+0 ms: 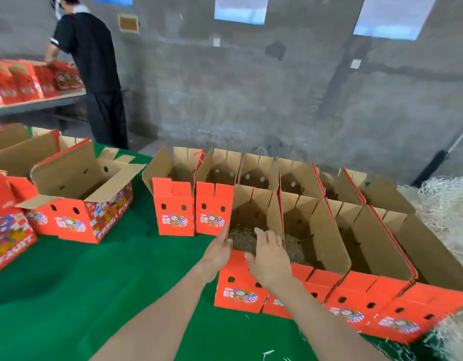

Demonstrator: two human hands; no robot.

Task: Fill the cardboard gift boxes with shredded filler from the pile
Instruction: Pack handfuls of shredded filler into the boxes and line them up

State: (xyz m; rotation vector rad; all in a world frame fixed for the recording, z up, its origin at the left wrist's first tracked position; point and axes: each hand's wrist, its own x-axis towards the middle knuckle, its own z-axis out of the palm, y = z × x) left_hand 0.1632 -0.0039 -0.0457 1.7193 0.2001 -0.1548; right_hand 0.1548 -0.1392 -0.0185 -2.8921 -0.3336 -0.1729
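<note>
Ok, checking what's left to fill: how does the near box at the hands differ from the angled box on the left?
The near box holds filler; the angled box looks empty. The near box faces square-on; the angled box is turned corner-on. Left hand and right hand reach only the near box. Both are red with open flaps.

Packing workshop, bare concrete wall (225, 100), rows of open gift boxes (298, 230)

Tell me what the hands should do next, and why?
Probably reach right to the shredded filler pile for a handful. The left hand and right hand are at the nearest gift box, which already holds filler, while boxes farther right look empty.
</note>
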